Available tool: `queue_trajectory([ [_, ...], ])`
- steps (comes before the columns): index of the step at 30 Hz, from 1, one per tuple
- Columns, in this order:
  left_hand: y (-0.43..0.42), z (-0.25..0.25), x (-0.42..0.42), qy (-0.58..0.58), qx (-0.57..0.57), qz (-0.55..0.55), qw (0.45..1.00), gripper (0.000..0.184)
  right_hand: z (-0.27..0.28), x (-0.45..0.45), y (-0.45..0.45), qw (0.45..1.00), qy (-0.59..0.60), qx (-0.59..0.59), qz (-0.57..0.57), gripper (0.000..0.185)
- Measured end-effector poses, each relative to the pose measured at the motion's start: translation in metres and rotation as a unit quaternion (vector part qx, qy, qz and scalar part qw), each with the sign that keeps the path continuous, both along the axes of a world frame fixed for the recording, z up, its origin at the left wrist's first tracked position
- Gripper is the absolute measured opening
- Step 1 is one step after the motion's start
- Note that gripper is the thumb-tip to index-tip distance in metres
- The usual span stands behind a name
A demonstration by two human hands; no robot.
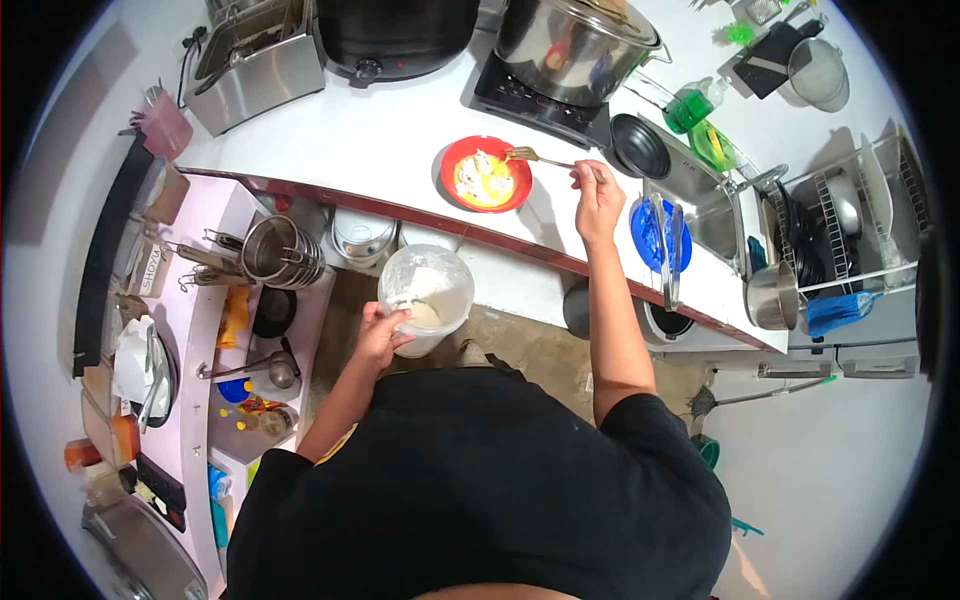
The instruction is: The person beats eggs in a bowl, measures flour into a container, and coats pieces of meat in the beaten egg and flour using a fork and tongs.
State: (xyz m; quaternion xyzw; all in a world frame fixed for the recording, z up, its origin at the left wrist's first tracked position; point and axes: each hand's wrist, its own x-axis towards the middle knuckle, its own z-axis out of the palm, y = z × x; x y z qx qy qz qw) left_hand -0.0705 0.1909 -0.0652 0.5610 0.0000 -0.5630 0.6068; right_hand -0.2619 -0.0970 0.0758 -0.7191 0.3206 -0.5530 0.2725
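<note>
My left hand [378, 338] grips a translucent plastic tub [448, 282] by its side, in front of the counter edge. Some white powdery or creamy stuff lies in the bottom of the tub. Over the counter, my right hand [598, 205] is closed around the handle of a fork [545, 158], whose head reaches the rim of a red bowl [450, 168]. Inside the bowl is a yellow liquid with white lumps [486, 180], which looks like egg with something white on it. Exactly what the white stuff is, I cannot tell.
Behind the bowl stand a large steel pot [570, 55] on an induction cooker [535, 105] and a black appliance [395, 35]. A black bowl [640, 145], a blue plate [648, 240] with tongs [673, 250] and a sink [705, 205] are to the right. Strainers [275, 250] crowd the left shelf.
</note>
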Motion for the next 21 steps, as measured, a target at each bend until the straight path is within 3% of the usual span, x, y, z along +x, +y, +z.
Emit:
queue_trajectory([
  [2,0.003,-0.002,-0.002,-0.002,-0.001,-0.004,1.000,0.040,-0.011,0.001,-0.004,1.000,0.009,0.012,-0.001,0.024],
  [5,0.009,-0.003,-0.001,0.003,-0.003,0.004,1.000,0.040,-0.046,0.002,-0.011,0.952,-0.144,0.270,-0.021,0.020],
  [6,0.012,-0.003,0.000,0.009,-0.008,0.009,1.000,0.040,-0.056,0.003,-0.014,0.953,-0.145,0.267,-0.016,0.020],
  [8,0.017,-0.006,0.002,0.016,-0.016,0.019,1.000,0.039,-0.068,0.005,-0.015,0.864,-0.251,0.437,0.000,0.021],
  [9,0.018,-0.008,0.002,0.011,-0.013,0.026,1.000,0.040,-0.073,0.005,-0.017,0.839,-0.286,0.463,-0.002,0.021],
  [12,0.020,-0.007,0.006,0.000,-0.013,0.035,0.999,0.042,-0.053,0.003,-0.010,0.862,-0.279,0.424,0.013,0.022],
  [15,0.022,-0.003,0.010,-0.016,-0.009,0.025,1.000,0.044,-0.031,-0.005,-0.001,0.935,-0.216,0.278,0.039,0.019],
  [18,0.023,-0.003,0.011,-0.018,-0.007,0.023,1.000,0.044,-0.006,-0.012,0.020,0.962,-0.171,0.201,0.074,0.020],
  [21,0.023,-0.009,0.012,-0.004,-0.004,0.026,1.000,0.043,-0.001,-0.010,0.034,0.985,0.043,0.110,0.129,0.019],
])
